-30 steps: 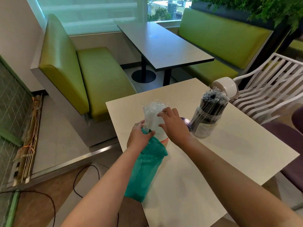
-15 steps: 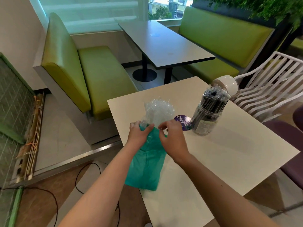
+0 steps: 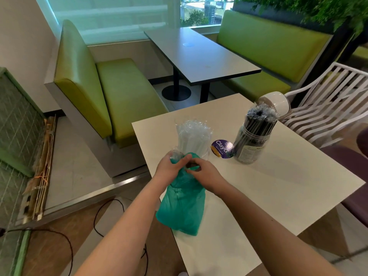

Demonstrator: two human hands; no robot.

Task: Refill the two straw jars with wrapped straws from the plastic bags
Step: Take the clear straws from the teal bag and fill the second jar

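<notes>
A teal plastic bag (image 3: 182, 208) hangs over the near left edge of the white table (image 3: 288, 188). My left hand (image 3: 169, 168) and my right hand (image 3: 205, 173) both pinch its gathered neck, close together. Just beyond them a bundle of clear-wrapped white straws (image 3: 194, 136) stands upright in a clear jar whose lower part my hands hide. To the right stands a second clear jar (image 3: 252, 145) packed with wrapped black straws. A purple lid (image 3: 222, 148) lies flat between the two jars.
A white lid (image 3: 277, 103) rests behind the black-straw jar at the table's far right edge. A white slatted chair (image 3: 326, 108) stands to the right, a green bench (image 3: 111, 88) to the left. Cables (image 3: 99, 216) lie on the floor.
My right hand has come off the top of the white straws and down to the bag's neck beside my left hand. The purple lid, hidden before, now shows.
</notes>
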